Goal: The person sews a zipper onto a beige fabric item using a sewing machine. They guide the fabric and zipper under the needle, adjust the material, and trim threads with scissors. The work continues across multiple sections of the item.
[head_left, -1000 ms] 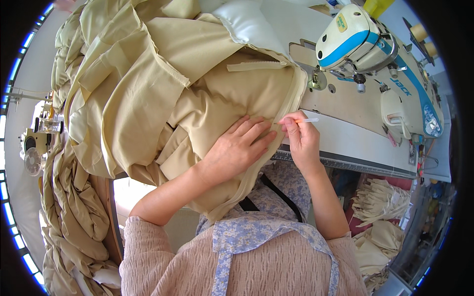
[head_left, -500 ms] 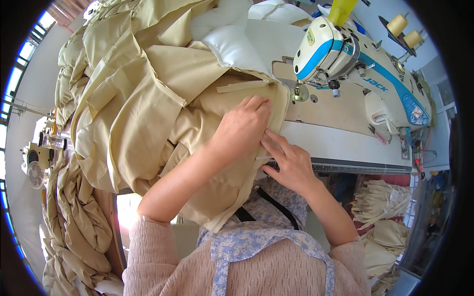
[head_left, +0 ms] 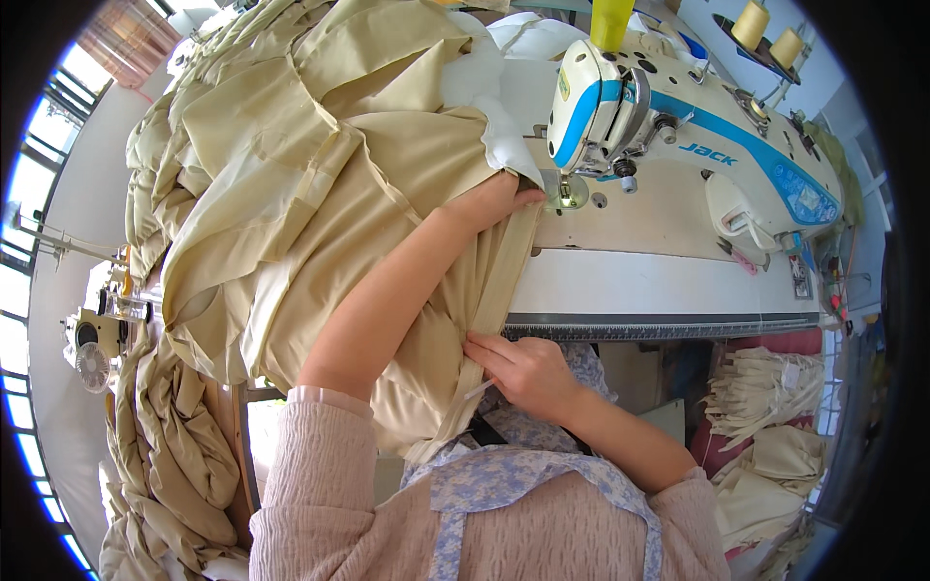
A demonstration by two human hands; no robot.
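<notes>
A large heap of beige fabric [head_left: 291,223] covers the left of the sewing table and hangs over its front edge toward my lap. My left hand [head_left: 491,201] is closed on the fabric's far right corner, just left of the sewing machine's presser foot [head_left: 565,189]; some of its fingers are tucked under the cloth. Lower down the same straight, banded edge, my right hand [head_left: 528,373] pinches the fabric near the table's front. A thin white strip [head_left: 479,389] shows beside its fingers. White sheet-like material [head_left: 504,136] lies next to the far corner.
The white and blue sewing machine [head_left: 678,126] stands at the right, with two thread cones [head_left: 765,37] behind it. A ruler strip [head_left: 668,327] runs along the table's front edge. Bundles of pale cloth [head_left: 760,392] lie below right; more beige fabric [head_left: 184,436] hangs at lower left.
My left hand has moved away from me to the fabric's far corner. My right hand has slid nearer and left along the edge, which is now stretched straighter. The zipper teeth seen before are hidden.
</notes>
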